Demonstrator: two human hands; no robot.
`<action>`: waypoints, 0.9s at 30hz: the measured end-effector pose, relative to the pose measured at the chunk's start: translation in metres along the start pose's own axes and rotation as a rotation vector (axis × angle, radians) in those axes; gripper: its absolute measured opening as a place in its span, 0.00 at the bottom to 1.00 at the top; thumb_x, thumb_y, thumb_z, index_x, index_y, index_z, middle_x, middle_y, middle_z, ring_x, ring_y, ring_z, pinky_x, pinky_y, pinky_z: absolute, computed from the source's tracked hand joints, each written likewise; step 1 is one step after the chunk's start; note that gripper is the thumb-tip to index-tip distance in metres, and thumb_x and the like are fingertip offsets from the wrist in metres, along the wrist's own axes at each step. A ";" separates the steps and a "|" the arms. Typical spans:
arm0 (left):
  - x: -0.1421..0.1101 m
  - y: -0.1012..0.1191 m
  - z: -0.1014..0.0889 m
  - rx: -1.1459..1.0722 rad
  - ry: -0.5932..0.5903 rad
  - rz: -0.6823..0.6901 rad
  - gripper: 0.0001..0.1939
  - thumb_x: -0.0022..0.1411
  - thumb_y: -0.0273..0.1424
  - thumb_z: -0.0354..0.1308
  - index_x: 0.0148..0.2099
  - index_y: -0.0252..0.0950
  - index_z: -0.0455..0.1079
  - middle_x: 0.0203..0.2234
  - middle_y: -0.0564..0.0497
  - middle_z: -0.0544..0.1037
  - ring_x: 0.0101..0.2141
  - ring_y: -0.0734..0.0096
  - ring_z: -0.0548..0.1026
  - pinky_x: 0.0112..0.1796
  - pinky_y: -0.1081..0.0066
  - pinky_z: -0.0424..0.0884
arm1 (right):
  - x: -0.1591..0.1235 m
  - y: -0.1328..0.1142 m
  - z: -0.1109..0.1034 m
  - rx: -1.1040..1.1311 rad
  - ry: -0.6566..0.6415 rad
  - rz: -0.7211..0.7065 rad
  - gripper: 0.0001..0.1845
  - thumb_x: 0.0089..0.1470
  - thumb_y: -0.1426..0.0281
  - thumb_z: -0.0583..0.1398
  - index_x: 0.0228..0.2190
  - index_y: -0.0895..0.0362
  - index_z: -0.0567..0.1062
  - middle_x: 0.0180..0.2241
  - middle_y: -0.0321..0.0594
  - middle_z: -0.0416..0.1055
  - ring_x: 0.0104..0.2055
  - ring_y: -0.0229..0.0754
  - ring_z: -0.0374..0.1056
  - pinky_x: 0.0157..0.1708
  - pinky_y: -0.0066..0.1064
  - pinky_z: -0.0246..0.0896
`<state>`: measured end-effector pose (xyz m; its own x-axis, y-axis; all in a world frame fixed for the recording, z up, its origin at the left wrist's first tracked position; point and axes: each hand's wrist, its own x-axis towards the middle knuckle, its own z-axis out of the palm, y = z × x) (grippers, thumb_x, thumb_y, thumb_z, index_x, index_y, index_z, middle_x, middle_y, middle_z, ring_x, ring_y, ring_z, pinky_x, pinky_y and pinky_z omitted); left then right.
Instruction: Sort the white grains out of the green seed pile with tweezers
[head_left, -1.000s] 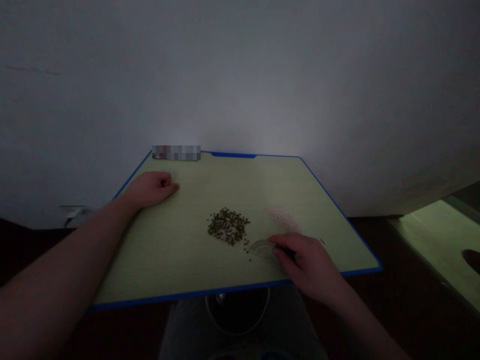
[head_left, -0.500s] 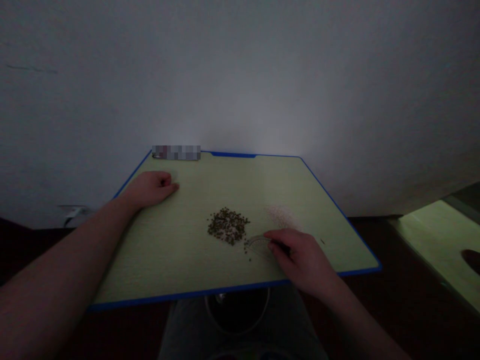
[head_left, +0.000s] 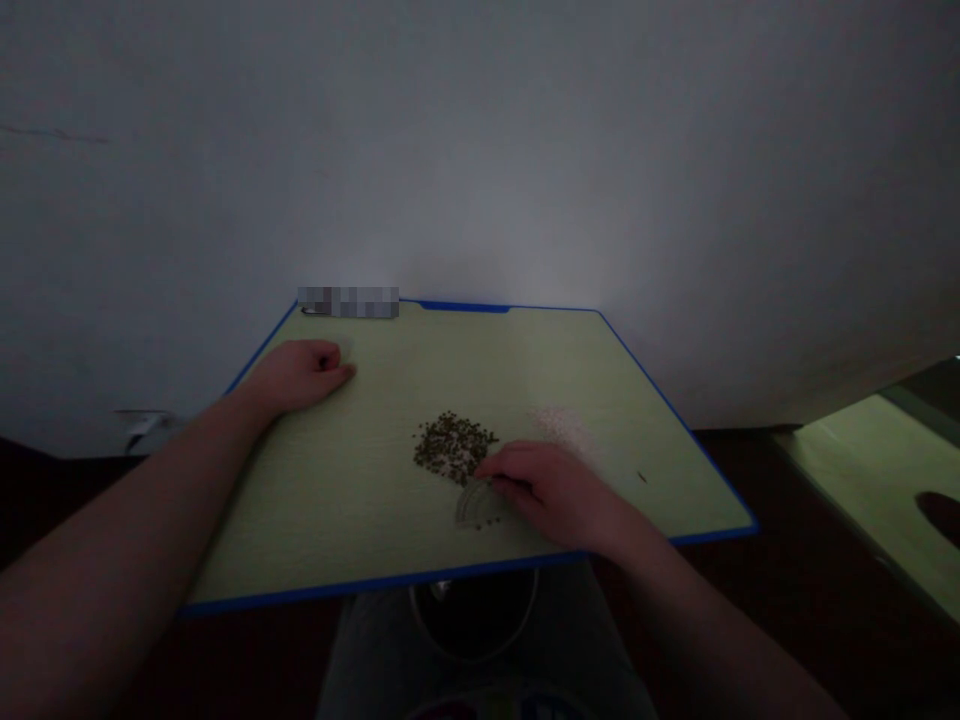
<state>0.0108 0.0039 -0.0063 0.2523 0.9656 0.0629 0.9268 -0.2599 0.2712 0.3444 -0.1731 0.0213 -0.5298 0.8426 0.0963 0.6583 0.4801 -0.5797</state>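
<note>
Protractor [head_left: 468, 506] shows faintly, partly hidden by the right hand [head_left: 553, 492].

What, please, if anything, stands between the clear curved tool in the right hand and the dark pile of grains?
Nothing visible: the right hand holds the curved tool close to the dark pile, and the pale pile lies off to the right, not between them.

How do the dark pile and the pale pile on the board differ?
The dark pile is greenish-brown; the pale pile is whitish-pink. Bits in the dark pile look coarser and easier to tell apart, while the pale pile looks finer and blurred. The dark pile lies left of the pale pile. Both are spread loosely on the yellowish board.
</note>
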 end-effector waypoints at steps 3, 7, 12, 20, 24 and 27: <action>0.002 -0.001 0.000 0.000 0.001 -0.004 0.19 0.56 0.47 0.50 0.23 0.40 0.55 0.15 0.55 0.60 0.22 0.70 0.61 0.27 0.68 0.53 | -0.002 -0.005 0.000 0.043 -0.020 0.018 0.18 0.57 0.79 0.54 0.44 0.53 0.78 0.42 0.38 0.78 0.43 0.41 0.73 0.45 0.33 0.65; 0.005 -0.005 0.003 0.022 0.004 -0.015 0.18 0.54 0.48 0.50 0.23 0.40 0.58 0.16 0.54 0.63 0.23 0.68 0.63 0.27 0.67 0.54 | -0.014 -0.010 0.003 0.093 -0.028 0.053 0.17 0.57 0.79 0.55 0.43 0.53 0.78 0.40 0.38 0.78 0.42 0.41 0.73 0.44 0.32 0.65; 0.003 -0.007 0.003 0.019 -0.004 -0.029 0.17 0.54 0.48 0.50 0.24 0.40 0.59 0.16 0.53 0.63 0.23 0.68 0.64 0.27 0.68 0.54 | -0.026 -0.012 0.006 0.142 0.000 0.114 0.15 0.56 0.77 0.56 0.42 0.53 0.78 0.39 0.38 0.79 0.42 0.42 0.73 0.44 0.33 0.66; -0.001 -0.001 -0.002 0.018 0.005 -0.021 0.17 0.53 0.47 0.50 0.23 0.40 0.57 0.16 0.54 0.63 0.22 0.69 0.62 0.26 0.68 0.53 | -0.038 -0.011 0.004 0.197 0.020 0.171 0.15 0.55 0.76 0.57 0.41 0.52 0.79 0.40 0.39 0.79 0.42 0.43 0.74 0.44 0.36 0.68; -0.001 0.001 -0.004 0.017 -0.001 -0.027 0.17 0.53 0.47 0.49 0.23 0.40 0.57 0.16 0.54 0.62 0.22 0.69 0.62 0.26 0.68 0.53 | -0.041 -0.006 0.002 0.177 0.071 0.159 0.14 0.56 0.75 0.56 0.41 0.53 0.79 0.39 0.40 0.79 0.42 0.43 0.74 0.42 0.36 0.69; 0.000 0.001 -0.004 0.021 0.006 -0.018 0.17 0.53 0.46 0.49 0.23 0.40 0.58 0.16 0.53 0.62 0.23 0.68 0.62 0.27 0.68 0.53 | -0.042 0.000 0.002 0.101 0.198 0.222 0.14 0.56 0.73 0.56 0.41 0.54 0.79 0.39 0.42 0.79 0.40 0.45 0.75 0.40 0.37 0.70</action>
<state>0.0103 0.0033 -0.0018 0.2336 0.9702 0.0639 0.9370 -0.2422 0.2518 0.3657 -0.2092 0.0154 -0.2578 0.9601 0.1086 0.6848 0.2608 -0.6804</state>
